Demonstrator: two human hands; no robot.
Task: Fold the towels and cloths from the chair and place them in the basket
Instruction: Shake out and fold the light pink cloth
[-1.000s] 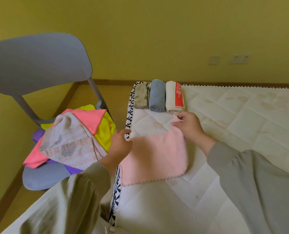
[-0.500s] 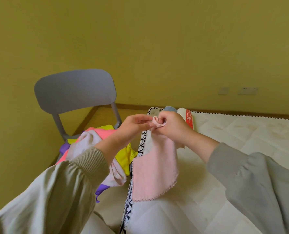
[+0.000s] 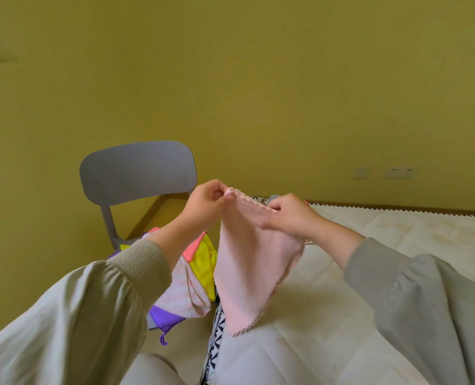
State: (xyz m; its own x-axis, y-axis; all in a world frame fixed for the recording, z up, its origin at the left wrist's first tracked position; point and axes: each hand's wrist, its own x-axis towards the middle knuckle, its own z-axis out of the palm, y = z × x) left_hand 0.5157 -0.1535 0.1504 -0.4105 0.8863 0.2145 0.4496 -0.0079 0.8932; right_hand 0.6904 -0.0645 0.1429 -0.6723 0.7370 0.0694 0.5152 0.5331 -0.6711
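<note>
Looking down from my head: my left hand (image 3: 208,202) pinches a top corner of the pink cloth (image 3: 253,268), and my right hand (image 3: 292,218) has a pinching grip on the top edge beside it. The cloth hangs in the air over the near side of the bed (image 3: 383,273). I judge it unfolded as yet. A pile of cloths (image 3: 200,262) waits on the chair (image 3: 136,173), and no basket shows. The bed lies open to my right; its patterned border runs just under the hanging corner.

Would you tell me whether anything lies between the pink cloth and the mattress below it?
Nothing visible does. The left hand and right hand pinch the pink cloth by its top edge, and it hangs freely over the mattress edge. The basket is out of view.
</note>
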